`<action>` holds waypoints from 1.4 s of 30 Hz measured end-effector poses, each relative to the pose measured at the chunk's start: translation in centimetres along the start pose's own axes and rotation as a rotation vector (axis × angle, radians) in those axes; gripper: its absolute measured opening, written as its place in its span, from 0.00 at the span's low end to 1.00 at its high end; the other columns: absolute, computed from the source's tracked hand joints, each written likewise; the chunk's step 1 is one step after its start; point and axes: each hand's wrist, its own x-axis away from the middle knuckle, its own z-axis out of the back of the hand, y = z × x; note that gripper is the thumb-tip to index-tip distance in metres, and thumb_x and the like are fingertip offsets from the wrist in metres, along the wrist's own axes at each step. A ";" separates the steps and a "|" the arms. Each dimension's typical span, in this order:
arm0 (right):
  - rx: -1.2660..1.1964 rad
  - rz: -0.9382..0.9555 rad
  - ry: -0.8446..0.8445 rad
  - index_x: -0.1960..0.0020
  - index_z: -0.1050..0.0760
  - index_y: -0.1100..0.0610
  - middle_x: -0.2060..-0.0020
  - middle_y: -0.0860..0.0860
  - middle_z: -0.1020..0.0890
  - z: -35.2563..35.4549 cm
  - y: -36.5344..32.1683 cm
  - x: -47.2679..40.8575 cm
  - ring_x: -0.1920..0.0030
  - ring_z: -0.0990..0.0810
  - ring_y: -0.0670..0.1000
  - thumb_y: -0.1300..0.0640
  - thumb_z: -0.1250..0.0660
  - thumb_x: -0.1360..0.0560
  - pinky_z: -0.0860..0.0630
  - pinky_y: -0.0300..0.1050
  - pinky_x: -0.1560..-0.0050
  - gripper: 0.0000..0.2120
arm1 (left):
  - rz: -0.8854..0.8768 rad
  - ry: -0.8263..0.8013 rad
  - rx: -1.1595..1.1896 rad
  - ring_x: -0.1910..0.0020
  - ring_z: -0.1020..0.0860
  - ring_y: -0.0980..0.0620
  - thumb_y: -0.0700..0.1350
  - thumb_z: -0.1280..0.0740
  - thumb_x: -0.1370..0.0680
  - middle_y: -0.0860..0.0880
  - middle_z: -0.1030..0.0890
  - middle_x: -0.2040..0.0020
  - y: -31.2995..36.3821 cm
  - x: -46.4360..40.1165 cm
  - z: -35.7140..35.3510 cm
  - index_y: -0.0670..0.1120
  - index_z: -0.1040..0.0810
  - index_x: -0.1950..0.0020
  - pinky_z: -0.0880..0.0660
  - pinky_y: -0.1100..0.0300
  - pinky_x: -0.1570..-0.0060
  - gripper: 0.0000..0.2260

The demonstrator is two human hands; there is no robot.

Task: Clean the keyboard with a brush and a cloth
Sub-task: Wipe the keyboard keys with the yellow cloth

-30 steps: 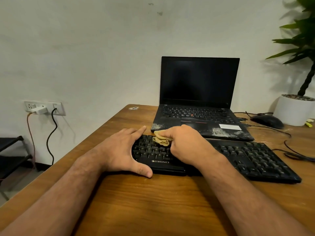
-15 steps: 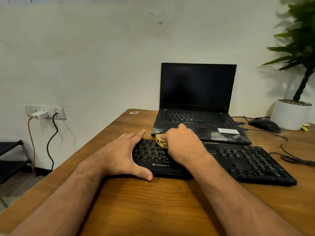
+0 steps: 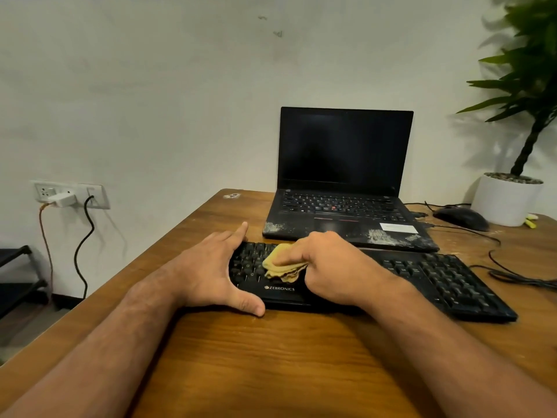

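**Cloth on the keys, left hand bracing the keyboard**

We have our right hand (image 3: 328, 267) curled round a folded yellow cloth (image 3: 281, 263), fingers and thumb pinching it and pressing it down onto the left part of the black keyboard (image 3: 437, 282). Our left hand (image 3: 211, 267) lies spread over the keyboard's left end, fingers straight, forefinger reaching past its far edge and thumb stretched along its near edge, holding nothing. The keyboard lies across the middle of the desk (image 3: 271, 357), its right end angled toward the desk's right edge. Just behind it sits an open laptop (image 3: 346, 182), screen dark, pale scuffs on its palm rest. Toward the far right corner we see a black mouse (image 3: 461, 217) with cables (image 3: 512, 276) trailing, and beside it a white pot (image 3: 506, 200) holding a green plant (image 3: 530, 86). On the wall to the left, a socket strip (image 3: 70, 194) carries a white charger.
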 end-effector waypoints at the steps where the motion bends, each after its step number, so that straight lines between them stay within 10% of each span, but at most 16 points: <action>1: -0.051 0.018 -0.015 0.40 0.18 0.39 0.39 0.44 0.17 0.3 -0.1 0.5 0.41 0.20 0.48 0.69 0.42 0.31 0.22 0.45 0.37 0.31 | 0.000 -0.002 -0.001 0.25 0.43 0.57 0.78 0.29 0.48 0.55 0.44 0.21 0.0 -0.1 0.0 0.54 0.62 0.19 0.42 0.54 0.25 0.68; 6: -0.029 0.098 0.048 0.35 0.20 0.42 0.35 0.38 0.21 -0.5 -0.4 1.3 0.44 0.30 0.35 0.70 0.42 0.27 0.36 0.25 0.39 0.31 | -0.009 -0.002 -0.002 0.25 0.42 0.56 0.77 0.27 0.47 0.55 0.44 0.21 -0.2 -0.2 -0.1 0.55 0.62 0.20 0.41 0.54 0.25 0.68; 14: 0.137 0.134 -0.069 0.30 0.26 0.40 0.32 0.42 0.23 -1.2 -1.1 0.4 0.47 0.31 0.48 0.66 0.41 0.25 0.28 0.48 0.39 0.30 | -0.014 0.002 0.008 0.25 0.42 0.56 0.75 0.26 0.46 0.55 0.44 0.21 -0.1 -0.1 0.0 0.54 0.62 0.19 0.43 0.58 0.26 0.68; 18: 0.161 0.065 0.060 0.44 0.15 0.45 0.46 0.47 0.15 0.1 0.8 1.3 0.49 0.27 0.46 0.66 0.38 0.31 0.23 0.47 0.45 0.24 | -0.016 0.012 0.029 0.26 0.42 0.57 0.73 0.25 0.46 0.55 0.43 0.21 0.0 0.0 -0.1 0.53 0.61 0.19 0.45 0.61 0.27 0.67; 24: 0.079 0.178 -0.038 0.32 0.25 0.39 0.32 0.35 0.25 -1.2 -1.7 1.3 0.48 0.33 0.47 0.69 0.43 0.26 0.30 0.42 0.42 0.33 | -0.029 0.005 0.019 0.26 0.41 0.57 0.78 0.29 0.48 0.55 0.42 0.21 -0.3 0.1 -0.1 0.54 0.61 0.19 0.42 0.58 0.26 0.68; 29: 0.096 -0.078 0.109 0.32 0.26 0.34 0.39 0.47 0.21 -0.9 0.8 -0.1 0.47 0.31 0.48 0.66 0.42 0.25 0.27 0.47 0.38 0.32 | -0.037 0.014 0.027 0.26 0.42 0.58 0.78 0.29 0.48 0.56 0.42 0.21 -0.3 0.0 -0.1 0.54 0.61 0.19 0.43 0.58 0.25 0.68; 34: 0.067 0.190 0.024 0.33 0.22 0.43 0.35 0.38 0.21 -0.7 -1.4 1.8 0.49 0.30 0.49 0.69 0.41 0.28 0.28 0.44 0.44 0.31 | -0.037 0.018 0.032 0.26 0.41 0.57 0.75 0.25 0.46 0.55 0.42 0.21 -0.3 0.0 -0.1 0.54 0.61 0.19 0.42 0.59 0.27 0.68; 42: 0.057 0.081 0.134 0.59 0.13 0.51 0.56 0.41 0.14 0.2 2.0 1.8 0.52 0.28 0.43 0.63 0.42 0.36 0.23 0.45 0.53 0.20 | -0.041 0.018 0.045 0.28 0.41 0.59 0.75 0.26 0.46 0.57 0.41 0.22 -0.4 -0.1 -0.2 0.55 0.60 0.19 0.43 0.61 0.28 0.67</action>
